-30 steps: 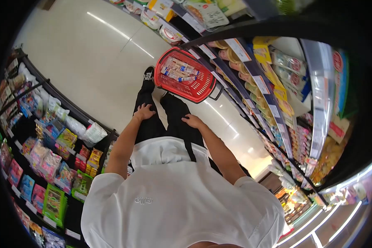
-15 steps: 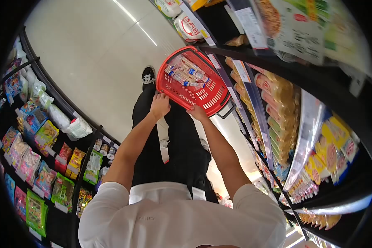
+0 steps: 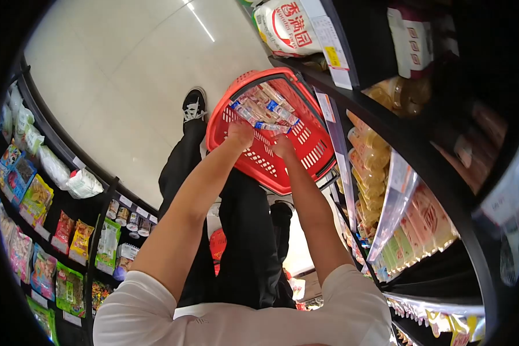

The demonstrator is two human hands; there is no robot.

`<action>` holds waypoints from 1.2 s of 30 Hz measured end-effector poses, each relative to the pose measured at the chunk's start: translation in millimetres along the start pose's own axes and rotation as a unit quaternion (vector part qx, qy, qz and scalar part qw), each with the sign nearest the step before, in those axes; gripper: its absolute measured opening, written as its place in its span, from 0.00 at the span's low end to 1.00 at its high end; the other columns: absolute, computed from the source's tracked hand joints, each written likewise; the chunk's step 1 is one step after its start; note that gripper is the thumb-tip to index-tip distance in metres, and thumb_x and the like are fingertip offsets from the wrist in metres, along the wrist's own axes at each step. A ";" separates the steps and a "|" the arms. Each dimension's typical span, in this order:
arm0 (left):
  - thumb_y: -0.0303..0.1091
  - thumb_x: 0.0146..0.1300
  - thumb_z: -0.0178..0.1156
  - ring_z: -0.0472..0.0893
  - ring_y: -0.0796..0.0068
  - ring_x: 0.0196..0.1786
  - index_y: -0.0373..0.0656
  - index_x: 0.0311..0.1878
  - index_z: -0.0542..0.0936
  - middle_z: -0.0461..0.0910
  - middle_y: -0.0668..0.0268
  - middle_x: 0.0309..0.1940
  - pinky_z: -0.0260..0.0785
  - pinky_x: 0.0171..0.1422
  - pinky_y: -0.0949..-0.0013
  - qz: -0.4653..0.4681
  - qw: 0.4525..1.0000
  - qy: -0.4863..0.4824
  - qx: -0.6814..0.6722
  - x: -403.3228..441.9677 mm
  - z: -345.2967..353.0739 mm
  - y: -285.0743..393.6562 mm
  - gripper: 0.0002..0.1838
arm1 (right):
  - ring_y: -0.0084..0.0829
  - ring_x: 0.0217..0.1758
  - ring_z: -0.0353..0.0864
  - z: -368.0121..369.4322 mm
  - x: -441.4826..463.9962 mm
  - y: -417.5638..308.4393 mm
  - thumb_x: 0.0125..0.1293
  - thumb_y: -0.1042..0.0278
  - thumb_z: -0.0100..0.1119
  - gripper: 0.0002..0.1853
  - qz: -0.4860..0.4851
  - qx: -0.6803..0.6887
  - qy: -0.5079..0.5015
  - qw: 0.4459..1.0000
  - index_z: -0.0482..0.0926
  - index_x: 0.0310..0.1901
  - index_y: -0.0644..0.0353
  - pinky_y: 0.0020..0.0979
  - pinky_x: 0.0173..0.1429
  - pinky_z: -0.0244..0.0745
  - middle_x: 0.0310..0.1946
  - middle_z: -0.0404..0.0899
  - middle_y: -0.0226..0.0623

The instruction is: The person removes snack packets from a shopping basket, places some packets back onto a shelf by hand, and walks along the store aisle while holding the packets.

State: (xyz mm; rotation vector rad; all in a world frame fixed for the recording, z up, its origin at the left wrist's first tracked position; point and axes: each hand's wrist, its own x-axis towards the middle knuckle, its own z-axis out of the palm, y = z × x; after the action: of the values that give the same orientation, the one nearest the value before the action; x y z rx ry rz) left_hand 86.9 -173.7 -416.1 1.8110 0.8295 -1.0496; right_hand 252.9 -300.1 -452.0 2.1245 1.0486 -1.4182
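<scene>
A red plastic shopping basket (image 3: 314, 155) with slotted sides stands tilted before my legs, close to the right-hand shelf. Several clear packets with blue and white labels (image 3: 265, 109) lie inside it. My left hand (image 3: 240, 134) reaches over the near side into the basket, by the lower left edge of the packets. Just right of it, my right hand (image 3: 282, 145) is also inside, below the packets. The fingers of both hands are too small and partly hidden to make out, and so is anything they may hold.
Candy bags (image 3: 69, 288) fill the left shelf. Noodle packs (image 3: 369, 167) and a white bag (image 3: 285, 26) sit on the right shelf, whose dark edge curves close by. A black shoe (image 3: 194, 104) rests on the tiled floor (image 3: 127, 69). Another red basket (image 3: 218, 243) shows between my legs.
Both my hands have moved from my thighs to the basket's near rim, then down inside it. The basket appears larger, and the right shelf is closer in view.
</scene>
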 end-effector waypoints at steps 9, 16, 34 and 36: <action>0.37 0.69 0.38 0.54 0.58 0.74 0.42 0.68 0.64 0.57 0.59 0.71 0.47 0.74 0.53 -0.140 0.990 0.012 0.029 146.4 84.8 -13.9 0.25 | 0.48 0.58 0.74 9.8 78.8 39.3 0.43 0.67 0.75 0.37 -0.076 0.054 0.054 0.994 0.70 0.58 0.60 0.42 0.62 0.69 0.52 0.75 0.52; 0.32 0.61 0.50 0.64 0.51 0.65 0.39 0.55 0.75 0.67 0.54 0.60 0.53 0.65 0.42 -0.094 0.884 0.434 -0.144 190.6 122.2 -34.5 0.19 | 0.47 0.64 0.67 14.9 107.5 42.8 0.39 0.67 0.76 0.47 -0.117 -0.131 0.199 0.964 0.62 0.64 0.62 0.43 0.66 0.62 0.59 0.69 0.50; 0.30 0.54 0.56 0.72 0.55 0.55 0.37 0.43 0.83 0.74 0.51 0.49 0.66 0.60 0.55 -0.136 0.914 0.380 -0.034 211.0 109.9 -65.4 0.14 | 0.51 0.46 0.80 73.1 83.8 30.7 0.54 0.70 0.60 0.26 -0.071 -0.089 0.003 0.994 0.68 0.56 0.58 0.46 0.51 0.74 0.41 0.80 0.53; 0.29 0.55 0.55 0.75 0.53 0.54 0.34 0.43 0.82 0.75 0.47 0.49 0.68 0.59 0.55 -0.130 0.921 0.359 -0.081 199.1 100.2 -65.5 0.15 | 0.52 0.46 0.80 69.1 74.8 21.4 0.55 0.71 0.58 0.29 -0.024 -0.072 -0.018 0.997 0.66 0.61 0.55 0.47 0.51 0.74 0.41 0.80 0.54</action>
State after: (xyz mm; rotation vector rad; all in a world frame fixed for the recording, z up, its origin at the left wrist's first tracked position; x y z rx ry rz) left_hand 83.6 -213.7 -644.9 1.9859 1.5797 -0.4180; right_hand 242.1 -331.8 -550.5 1.9777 1.1590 -1.3534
